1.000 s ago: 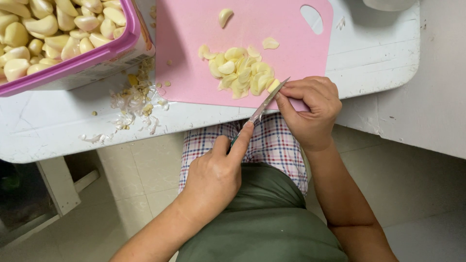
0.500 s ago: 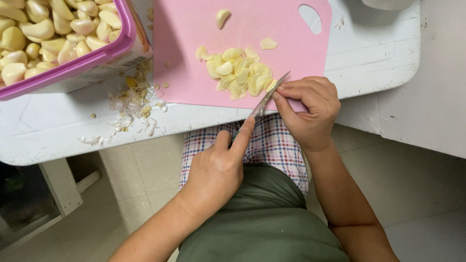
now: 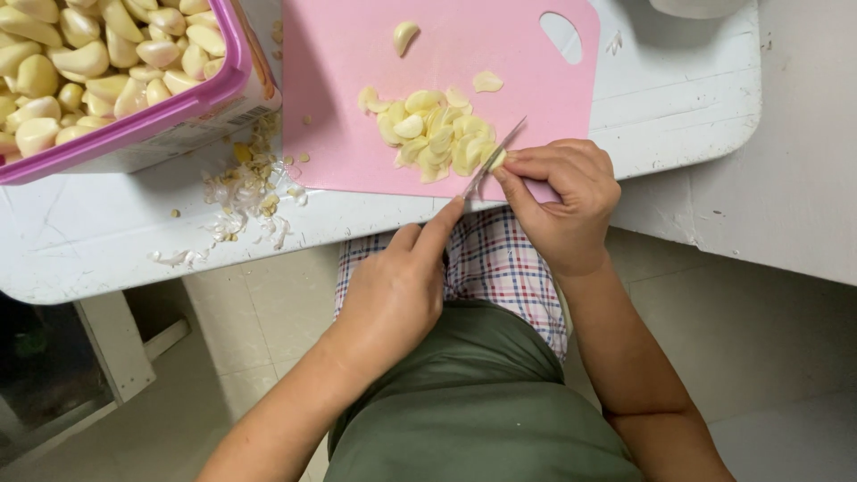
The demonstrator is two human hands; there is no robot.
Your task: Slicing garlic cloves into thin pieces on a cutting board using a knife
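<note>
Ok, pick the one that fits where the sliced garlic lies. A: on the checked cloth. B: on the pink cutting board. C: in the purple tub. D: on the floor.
B: the sliced garlic is heaped on the pink cutting board, just ahead of the knife held in the right hand.

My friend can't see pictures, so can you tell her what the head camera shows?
A person's left hand and right hand work a small knife at the near edge of a pink cutting board, beside a pile of sliced garlic. A purple-rimmed tub of peeled garlic cloves sits at the left on a white table, with papery scraps nearby.
</note>
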